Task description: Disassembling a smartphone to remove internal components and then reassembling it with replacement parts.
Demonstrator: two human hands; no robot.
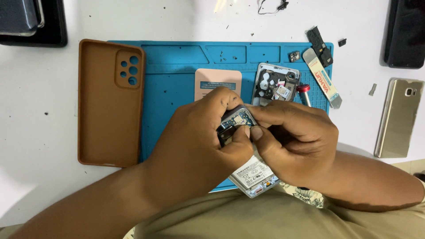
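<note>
An opened phone (252,177) with its back removed, showing the white battery and a blue circuit board, is held tilted over the near edge of the blue work mat (177,75). My left hand (199,141) wraps around its upper end from the left. My right hand (294,141) pinches at the top of the board from the right, thumb and forefinger pressed together against my left thumb. The hands hide most of the phone's upper half.
A brown phone case (110,102) lies at the mat's left. On the mat are a pink card (217,82), a grey inner frame piece (274,84), a red-tipped tool (304,92) and a flat pry tool (322,77). A gold phone (398,117) lies at right.
</note>
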